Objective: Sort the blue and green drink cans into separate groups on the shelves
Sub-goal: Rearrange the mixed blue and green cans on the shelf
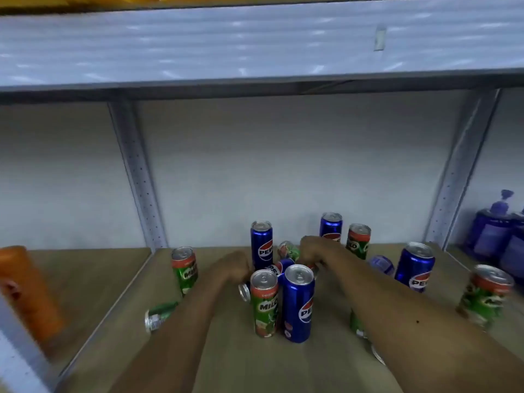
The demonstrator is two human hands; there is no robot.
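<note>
Blue and green cans stand mixed on the wooden shelf [226,364]. Upright blue cans are at the back [261,245], back right [330,226], right [414,265] and front [297,304]. Upright green cans stand at the left [184,269], front [264,304], back [357,241] and far right [485,296]. One green can [158,314] lies at the left. My left hand [235,269] is closed on a lying blue can [276,269] in the middle. My right hand [314,251] curls over lying cans beside a tipped green can [289,251]; its grip is hidden.
An orange bottle [25,290] stands in the left bay and purple bottles [493,234] in the right bay. Perforated metal posts [136,177] [459,177] frame the bay. A white upper shelf [255,46] overhangs. A blurred blue can [381,265] lies behind my right forearm.
</note>
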